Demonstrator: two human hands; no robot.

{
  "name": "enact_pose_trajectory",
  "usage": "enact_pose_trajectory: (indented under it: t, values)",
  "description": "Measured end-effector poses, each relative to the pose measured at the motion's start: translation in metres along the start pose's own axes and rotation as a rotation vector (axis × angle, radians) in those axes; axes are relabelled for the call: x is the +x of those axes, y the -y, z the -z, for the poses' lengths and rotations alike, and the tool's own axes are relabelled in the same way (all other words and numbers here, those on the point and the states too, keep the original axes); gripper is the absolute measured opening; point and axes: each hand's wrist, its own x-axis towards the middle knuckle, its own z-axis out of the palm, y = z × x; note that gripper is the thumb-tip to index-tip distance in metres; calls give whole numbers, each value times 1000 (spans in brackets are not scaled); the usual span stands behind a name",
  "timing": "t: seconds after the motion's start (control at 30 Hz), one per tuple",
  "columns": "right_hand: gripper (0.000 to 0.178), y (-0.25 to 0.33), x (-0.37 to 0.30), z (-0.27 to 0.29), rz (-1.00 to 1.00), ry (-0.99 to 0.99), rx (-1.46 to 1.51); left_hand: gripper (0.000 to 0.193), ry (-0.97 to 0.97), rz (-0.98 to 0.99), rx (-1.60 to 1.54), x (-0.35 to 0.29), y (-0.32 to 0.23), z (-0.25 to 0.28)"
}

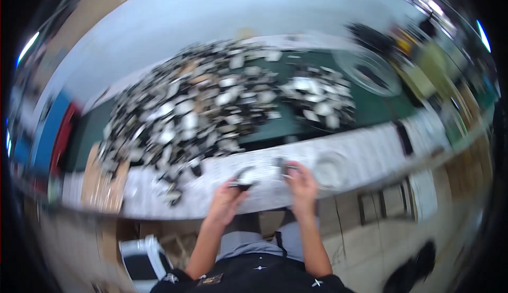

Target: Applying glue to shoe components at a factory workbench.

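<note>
Here, over the bench's [148, 203] near edge, the left hand [226, 199] pinches a curved piece [243, 186], the right hand [303, 185] a dark piece [282, 166], fingers nearly closed, both pieces probably light, stiff, best held by rims.

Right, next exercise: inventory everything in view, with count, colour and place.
Large heap: pieces uncountable, white to black, table's left and centre
Small heap: pieces uncountable, white and dark, right of centre
Table top: one, green, under the heaps
Sheeting: one strip, white, near edge
Cardboard: one, brown, near left
Round item: one, whitish, near edge
Clear container: one, transparent, far right
Slim item: one, black, near right
Boxy items: two, blue and red, left end
Seat: one, black and white, lower left
Wall: one, pale blue, behind
Other clutter: uncountable, mixed, mostly right, blurred
Held pieces: two, dark, centre
Clothing: two garments, black and grey, bottom
Left grip: one, bare, centre
Right grip: one, bare, centre
</note>
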Motion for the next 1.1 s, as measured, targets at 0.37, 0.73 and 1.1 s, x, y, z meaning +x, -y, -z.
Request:
enact_pose_trajectory:
  t: [0.37, 0.73, 1.1]
  values:
    - [23, 68, -65, -41, 604, 360, -777, 30, 114, -85, 24, -39, -22, -11]
    - [27, 57, -73, -48, 790, 320, -906, 29, 144, -55, 39, -43, -24, -17]
    - [24, 53, -80, -41, 554, 303, -778, 27, 136, -45, 34, -43, -15, -16]
